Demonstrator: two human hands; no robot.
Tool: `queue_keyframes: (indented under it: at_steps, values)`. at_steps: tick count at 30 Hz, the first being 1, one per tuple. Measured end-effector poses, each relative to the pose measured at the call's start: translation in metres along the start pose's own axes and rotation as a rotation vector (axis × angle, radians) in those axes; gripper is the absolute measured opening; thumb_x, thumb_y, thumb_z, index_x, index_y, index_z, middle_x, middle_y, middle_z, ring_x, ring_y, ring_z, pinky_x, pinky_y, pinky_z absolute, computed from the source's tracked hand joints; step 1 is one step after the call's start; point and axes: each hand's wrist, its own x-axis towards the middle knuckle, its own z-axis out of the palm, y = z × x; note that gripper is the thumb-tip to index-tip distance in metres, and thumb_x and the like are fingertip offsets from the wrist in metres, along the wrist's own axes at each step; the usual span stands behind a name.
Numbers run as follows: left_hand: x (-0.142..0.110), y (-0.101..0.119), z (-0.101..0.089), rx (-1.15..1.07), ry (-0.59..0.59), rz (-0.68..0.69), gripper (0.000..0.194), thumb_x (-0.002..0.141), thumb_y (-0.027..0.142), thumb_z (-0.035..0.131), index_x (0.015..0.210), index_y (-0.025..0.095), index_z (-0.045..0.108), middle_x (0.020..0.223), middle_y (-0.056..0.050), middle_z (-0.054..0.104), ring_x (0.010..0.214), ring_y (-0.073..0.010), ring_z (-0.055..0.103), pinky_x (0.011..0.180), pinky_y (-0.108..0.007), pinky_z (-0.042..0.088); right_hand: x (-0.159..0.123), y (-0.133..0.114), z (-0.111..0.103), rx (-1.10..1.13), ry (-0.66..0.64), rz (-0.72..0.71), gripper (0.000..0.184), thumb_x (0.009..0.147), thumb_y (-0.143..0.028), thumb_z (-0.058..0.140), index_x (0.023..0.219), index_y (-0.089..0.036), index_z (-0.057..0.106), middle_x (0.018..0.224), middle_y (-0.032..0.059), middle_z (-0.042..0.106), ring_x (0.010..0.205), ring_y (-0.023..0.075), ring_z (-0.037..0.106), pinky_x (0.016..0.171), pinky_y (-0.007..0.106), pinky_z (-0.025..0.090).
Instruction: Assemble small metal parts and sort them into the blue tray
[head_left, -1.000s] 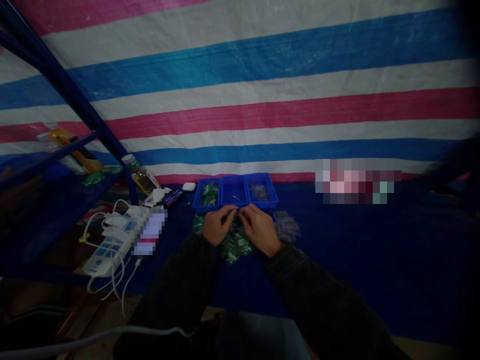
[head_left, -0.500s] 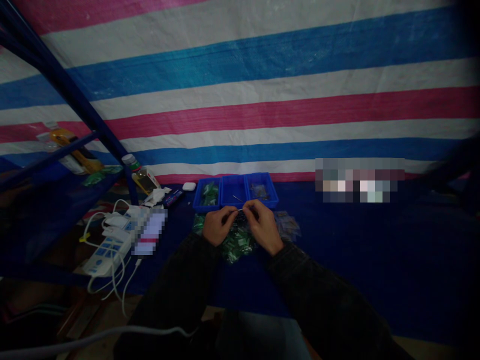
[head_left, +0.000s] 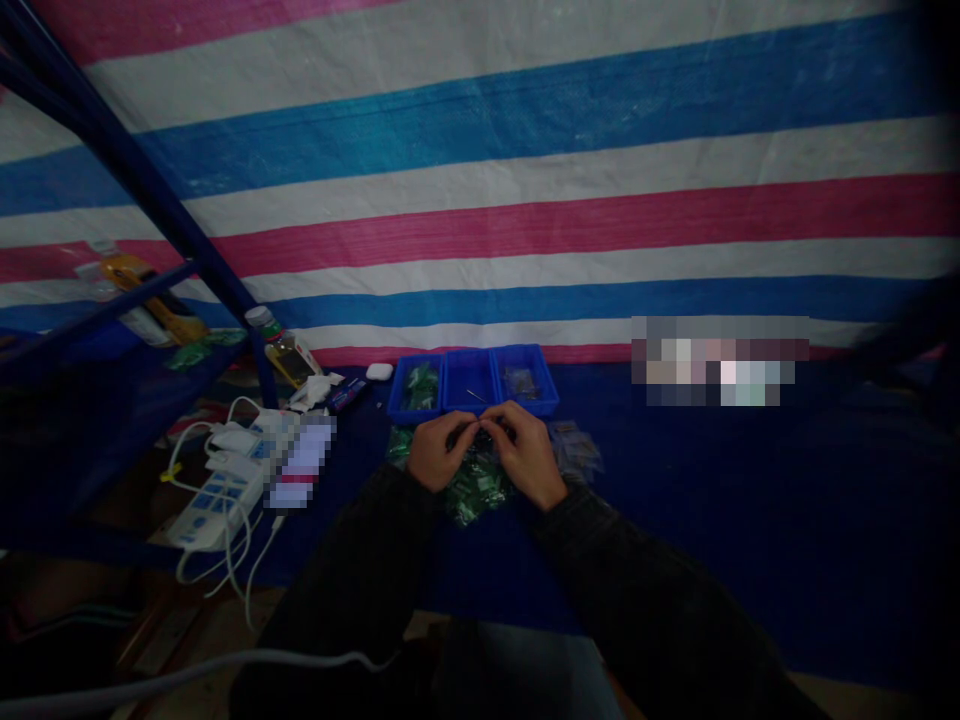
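Note:
My left hand (head_left: 436, 455) and my right hand (head_left: 529, 455) meet fingertip to fingertip over the table, both in a pinch. Whatever sits between the fingertips is too small and hidden to make out. Below them lies a pile of small green packets (head_left: 478, 492) in clear plastic, partly covered by the hands. Just beyond stands a blue three-part tray: green packets (head_left: 421, 385) fill its left compartment, a thin metal piece (head_left: 476, 396) lies in the middle one, and small clear packets (head_left: 519, 383) are in the right one. More clear packets (head_left: 576, 452) lie beside my right hand.
A power strip (head_left: 214, 505) with white cables and a blurred phone (head_left: 302, 465) lie on the left. Behind them are crumpled tissue (head_left: 315, 392), a drink bottle (head_left: 281, 348) and a white case (head_left: 379, 372). A blue metal frame (head_left: 161, 200) rises at left; striped sheeting (head_left: 525, 220) hangs behind.
The fingertips of both hands have drawn closer together. A thin pale stick-like piece seen between them before is now hidden from sight. The tray and packets stay put.

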Motion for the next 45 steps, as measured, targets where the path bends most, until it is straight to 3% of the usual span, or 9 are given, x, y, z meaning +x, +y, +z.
queue_keyframes:
  at_steps: [9,12,15,19,28,34,39,45]
  values:
    - [-0.0001,0.0002,-0.001,0.007,-0.017,-0.003,0.022,0.101,0.032,0.054,0.095,0.018,0.069,0.081,-0.003,0.071,0.071,-0.0141,0.064,0.07,-0.025,0.046,-0.0007,0.0021,0.0005,-0.056,-0.011,0.042,0.024,0.099,-0.034,0.054,0.081,-0.021,0.065,0.075,0.0006,0.064,0.07,0.0178,0.057,0.066,0.03,0.04]
    - [0.0004,0.0011,-0.0026,-0.002,-0.031,-0.024,0.023,0.102,0.032,0.052,0.094,0.018,0.068,0.078,-0.002,0.07,0.07,-0.0143,0.064,0.069,-0.025,0.046,-0.0018,0.0,0.0003,0.0,-0.02,0.052,0.013,0.097,-0.032,0.057,0.099,-0.022,0.065,0.086,0.0014,0.068,0.072,0.0177,0.06,0.068,0.03,0.043]
    - [0.0007,0.0014,-0.0034,-0.005,-0.034,-0.046,0.023,0.102,0.033,0.051,0.094,0.018,0.067,0.077,-0.002,0.07,0.068,-0.0145,0.064,0.068,-0.025,0.046,-0.0021,-0.0012,0.0005,0.023,-0.025,0.035,0.016,0.096,-0.027,0.056,0.109,-0.022,0.063,0.096,0.0035,0.069,0.078,0.0189,0.062,0.07,0.03,0.046]
    - [0.0008,0.0008,-0.0031,0.009,-0.036,-0.038,0.022,0.101,0.031,0.052,0.094,0.018,0.068,0.077,-0.001,0.069,0.069,-0.014,0.064,0.069,-0.024,0.046,-0.0012,-0.0004,0.0005,-0.015,-0.03,0.003,0.013,0.097,-0.025,0.052,0.096,-0.022,0.064,0.09,0.0043,0.067,0.085,0.0212,0.063,0.072,0.031,0.046]
    - [0.0008,0.0004,-0.0029,0.002,-0.042,-0.028,0.02,0.101,0.03,0.052,0.095,0.018,0.068,0.078,-0.001,0.07,0.071,-0.0142,0.066,0.072,-0.024,0.047,-0.0008,-0.0003,-0.0001,-0.062,-0.022,0.021,0.017,0.099,-0.028,0.053,0.087,-0.021,0.063,0.083,0.0024,0.065,0.079,0.0198,0.061,0.073,0.031,0.044]
    - [0.0007,0.0,-0.0029,-0.015,-0.033,-0.048,0.022,0.102,0.032,0.051,0.094,0.018,0.067,0.076,-0.002,0.069,0.069,-0.015,0.066,0.069,-0.024,0.047,-0.0009,0.0013,-0.0004,-0.016,0.0,0.002,0.015,0.097,-0.028,0.054,0.106,-0.022,0.065,0.095,0.0042,0.069,0.081,0.0202,0.063,0.076,0.032,0.047]
    - [-0.0001,-0.0005,-0.0024,-0.004,-0.04,-0.048,0.02,0.101,0.031,0.052,0.095,0.019,0.067,0.075,-0.001,0.07,0.069,-0.0149,0.066,0.069,-0.024,0.047,-0.0013,-0.002,-0.0016,-0.041,-0.017,-0.038,0.015,0.098,-0.024,0.05,0.092,-0.023,0.063,0.088,0.0039,0.066,0.084,0.0209,0.062,0.076,0.032,0.046]
    - [0.0006,0.0003,-0.0026,0.006,-0.055,-0.041,0.021,0.101,0.031,0.051,0.095,0.019,0.068,0.076,-0.001,0.07,0.07,-0.0147,0.066,0.07,-0.024,0.047,-0.0009,0.0001,-0.0006,-0.086,0.001,-0.006,0.014,0.098,-0.025,0.051,0.091,-0.023,0.063,0.088,0.0034,0.067,0.083,0.021,0.063,0.074,0.032,0.045]
